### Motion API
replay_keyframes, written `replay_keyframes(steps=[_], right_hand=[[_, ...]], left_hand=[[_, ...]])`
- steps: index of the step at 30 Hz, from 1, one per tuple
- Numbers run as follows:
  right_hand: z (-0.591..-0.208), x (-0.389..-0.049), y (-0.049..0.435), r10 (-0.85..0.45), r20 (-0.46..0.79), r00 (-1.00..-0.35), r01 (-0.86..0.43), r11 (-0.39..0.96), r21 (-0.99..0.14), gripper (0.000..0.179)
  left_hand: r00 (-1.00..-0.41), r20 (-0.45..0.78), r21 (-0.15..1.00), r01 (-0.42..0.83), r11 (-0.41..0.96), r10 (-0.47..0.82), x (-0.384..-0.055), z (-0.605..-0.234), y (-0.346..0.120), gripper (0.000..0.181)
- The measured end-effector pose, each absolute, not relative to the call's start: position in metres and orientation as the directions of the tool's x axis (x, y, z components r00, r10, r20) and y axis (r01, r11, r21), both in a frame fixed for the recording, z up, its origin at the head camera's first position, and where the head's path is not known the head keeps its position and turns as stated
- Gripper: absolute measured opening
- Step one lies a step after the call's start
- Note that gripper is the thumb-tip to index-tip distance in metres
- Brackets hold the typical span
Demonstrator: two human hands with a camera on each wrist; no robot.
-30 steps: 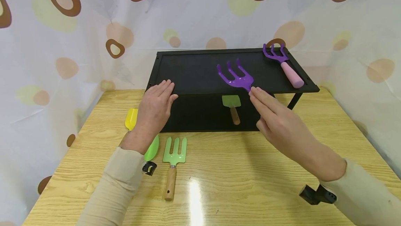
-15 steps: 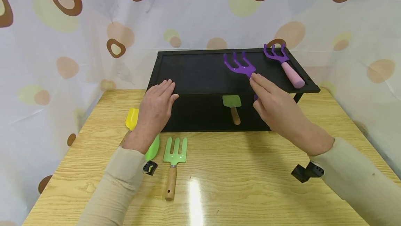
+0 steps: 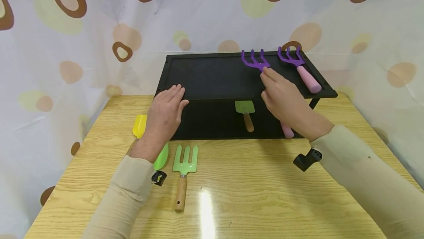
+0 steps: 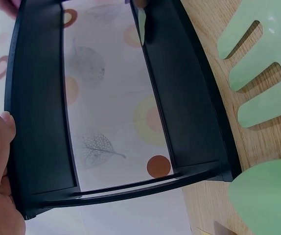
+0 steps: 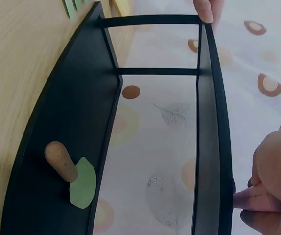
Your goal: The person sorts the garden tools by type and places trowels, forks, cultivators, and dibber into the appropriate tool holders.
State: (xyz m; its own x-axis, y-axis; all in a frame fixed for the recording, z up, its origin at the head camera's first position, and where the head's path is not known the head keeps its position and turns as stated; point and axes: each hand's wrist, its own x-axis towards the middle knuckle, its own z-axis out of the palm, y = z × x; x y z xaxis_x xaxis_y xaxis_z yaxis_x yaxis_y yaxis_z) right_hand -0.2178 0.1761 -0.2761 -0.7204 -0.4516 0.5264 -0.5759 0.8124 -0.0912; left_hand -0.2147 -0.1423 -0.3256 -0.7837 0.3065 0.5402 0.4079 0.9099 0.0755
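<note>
My right hand (image 3: 285, 97) grips a hand rake (image 3: 255, 63) with three purple tines and a pink handle (image 5: 258, 199). The tines point to the back over the upper tier of a black two-tier shelf (image 3: 212, 77), and the handle's end shows below the hand. To its right on that tier lies a matching hand rake (image 3: 309, 79), tines to the back. My left hand (image 3: 166, 111) rests with straight fingers on the shelf's front left corner, thumb by the front edge (image 4: 7, 118). A small green spade with a wooden handle (image 3: 248, 122) lies on the lower tier.
On the wooden table (image 3: 251, 194) before the shelf lies a light green hand fork (image 3: 184, 167). A green trowel (image 3: 161, 157) and a yellow trowel (image 3: 139, 125) lie partly hidden by the left arm. A patterned curtain (image 3: 205, 18) hangs behind.
My right hand has carried its hand rake back over the upper tier and a little right, closer to the other rake. Its pink handle has come into view. The left hand stays put.
</note>
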Motion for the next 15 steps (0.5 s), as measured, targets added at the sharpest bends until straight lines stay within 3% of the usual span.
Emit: replay_keyframes(steps=[9, 15], right_hand=[[-0.275, -0.239, 0.170, -0.438, 0.471, -0.766, -0.540, 0.836, -0.101, 0.021], [-0.278, -0.248, 0.164, -0.383, 0.387, -0.839, -0.472, 0.865, -0.168, 0.035]], left_hand=[[-0.784, 0.541, 0.084, 0.409, 0.909, 0.303, -0.216, -0.326, -0.140, 0.045], [-0.791, 0.533, 0.082, 0.403, 0.911, 0.301, -0.215, -0.326, -0.140, 0.046]])
